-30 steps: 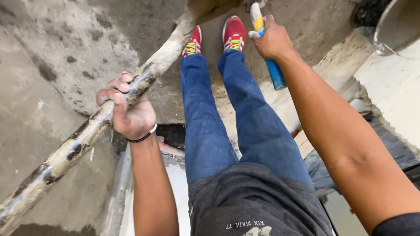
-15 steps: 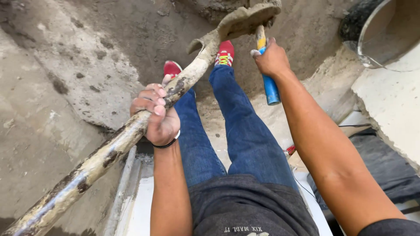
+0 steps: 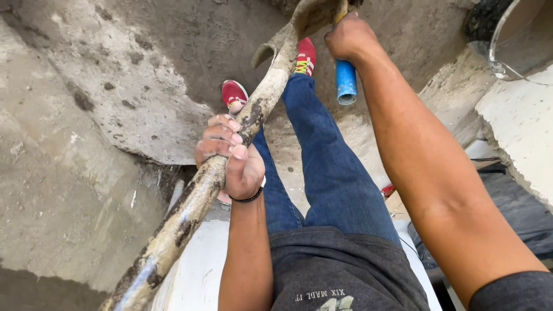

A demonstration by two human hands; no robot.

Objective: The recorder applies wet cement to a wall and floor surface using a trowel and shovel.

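we see the left hand (image 3: pixel 230 158) wrapped around the long shovel handle (image 3: pixel 190 213), its grip pressed together on the shaft near the middle; the handle runs from near left up to the far centre, where the shovel blade (image 3: pixel 299 23) hangs over the grey mortar floor (image 3: pixel 115 92); we judge the handle stiff and fairly heavy, and its crust of dried mortar should give rough purchase rather than slip, though any wet patches might be slick; a second hold nearer the blade would steady the load best, we think; the right hand (image 3: pixel 348 37) is closed on a slim tool with a blue handle (image 3: pixel 345 80), far centre, just beside the blade; this one looks light and rigid, with smooth plastic, best held high on the blue part; whether its tip touches the blade we cannot tell.

counted: one shovel, one blue-handled tool, two red shoes (image 3: pixel 305 55), one metal bucket (image 3: pixel 518 34) at far right, two hands at work.
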